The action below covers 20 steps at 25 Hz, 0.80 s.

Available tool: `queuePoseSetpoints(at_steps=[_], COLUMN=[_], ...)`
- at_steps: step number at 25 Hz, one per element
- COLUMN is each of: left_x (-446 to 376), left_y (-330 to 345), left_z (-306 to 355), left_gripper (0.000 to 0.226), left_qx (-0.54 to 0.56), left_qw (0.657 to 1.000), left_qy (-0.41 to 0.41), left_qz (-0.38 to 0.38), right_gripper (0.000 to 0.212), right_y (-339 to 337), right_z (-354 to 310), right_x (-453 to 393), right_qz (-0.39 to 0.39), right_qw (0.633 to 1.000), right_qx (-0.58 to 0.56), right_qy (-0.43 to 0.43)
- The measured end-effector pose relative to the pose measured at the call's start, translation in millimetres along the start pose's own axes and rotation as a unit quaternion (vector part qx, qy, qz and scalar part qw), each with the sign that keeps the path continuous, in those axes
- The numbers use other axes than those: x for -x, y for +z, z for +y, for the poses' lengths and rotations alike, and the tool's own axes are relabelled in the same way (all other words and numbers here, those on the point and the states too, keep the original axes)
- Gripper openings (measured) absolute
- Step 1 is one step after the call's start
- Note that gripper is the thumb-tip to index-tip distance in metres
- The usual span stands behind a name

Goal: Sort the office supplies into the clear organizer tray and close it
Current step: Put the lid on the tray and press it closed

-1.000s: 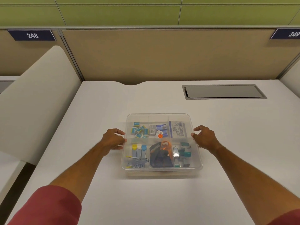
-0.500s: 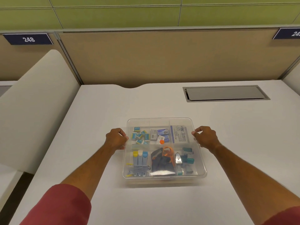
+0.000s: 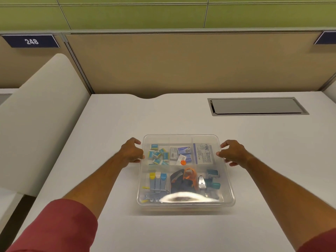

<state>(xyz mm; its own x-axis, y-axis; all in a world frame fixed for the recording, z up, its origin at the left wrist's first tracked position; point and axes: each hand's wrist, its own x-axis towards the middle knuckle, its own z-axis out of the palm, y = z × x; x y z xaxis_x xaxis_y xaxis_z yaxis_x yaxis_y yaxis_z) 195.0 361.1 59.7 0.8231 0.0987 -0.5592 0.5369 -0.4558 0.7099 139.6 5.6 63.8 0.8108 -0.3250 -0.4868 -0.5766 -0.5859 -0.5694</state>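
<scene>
We see the clear organizer tray [image 3: 185, 203] sitting on the white desk [image 3: 112, 128], closed under a transparent lid that throws a bright glare patch near its front edge. Our left hand [image 3: 131, 151] is at the tray's left side, fingers curled in against the rim, thumb near the side wall; our right hand [image 3: 233, 152] is at the right side, fingertips at the rim and the fingers bent. Both hands look to be grasping the tray's edges, though we cannot tell how firmly they press.

Through the lid the compartments show. At the back left lie small teal and white boxes [image 3: 157, 154]; next to them, in the back middle, staple boxes [image 3: 183, 151] with an orange sticker; at the back right a printed card [image 3: 203, 153]. At the front left stand three clips [image 3: 157, 176] with yellow, white and blue caps over some metal binder clips. The front middle holds a dark stapler with an orange part [image 3: 189, 176], and the front right teal items [image 3: 212, 174] beside a shiny metal piece.

Farther back on the desk a grey cable hatch [image 3: 258, 106] is set flush into the surface. A beige partition [image 3: 181, 62] rises behind, with a blue plate reading 248 [image 3: 31, 41] at the left. Red sleeves [image 3: 54, 228] cover our upper arms
</scene>
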Motion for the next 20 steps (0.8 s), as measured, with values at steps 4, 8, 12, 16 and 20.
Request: queuePoseSetpoints(at_steps=[4, 8, 12, 16, 20], left_x=[-15, -32, -47, -56, -58], left_y=[2, 7, 9, 12, 12], left_z=[11, 17, 16, 14, 12], left_gripper=[0.040, 0.010, 0.018, 0.016, 0.015], left_qx=[0.022, 0.065, 0.087, 0.133, 0.168], left_qw=[0.999, 0.996, 0.994, 0.989, 0.983], left_qy=[0.024, 0.040, 0.014, -0.031, -0.058], left_qz=[0.020, 0.040, 0.064, 0.062, 0.055], right_gripper=[0.049, 0.040, 0.026, 0.023, 0.024], right_y=[0, 4, 7, 8, 9], right_z=[-7, -13, -15, -17, -19], right_x=[-10, -21, -30, -33, -38], right_qz=[0.012, 0.053, 0.084, 0.097, 0.102], right_qw=[0.999, 0.996, 0.993, 0.991, 0.989], right_qx=[-0.048, -0.060, -0.072, -0.087, -0.102], right_qy=[-0.018, -0.040, -0.041, -0.035, -0.027])
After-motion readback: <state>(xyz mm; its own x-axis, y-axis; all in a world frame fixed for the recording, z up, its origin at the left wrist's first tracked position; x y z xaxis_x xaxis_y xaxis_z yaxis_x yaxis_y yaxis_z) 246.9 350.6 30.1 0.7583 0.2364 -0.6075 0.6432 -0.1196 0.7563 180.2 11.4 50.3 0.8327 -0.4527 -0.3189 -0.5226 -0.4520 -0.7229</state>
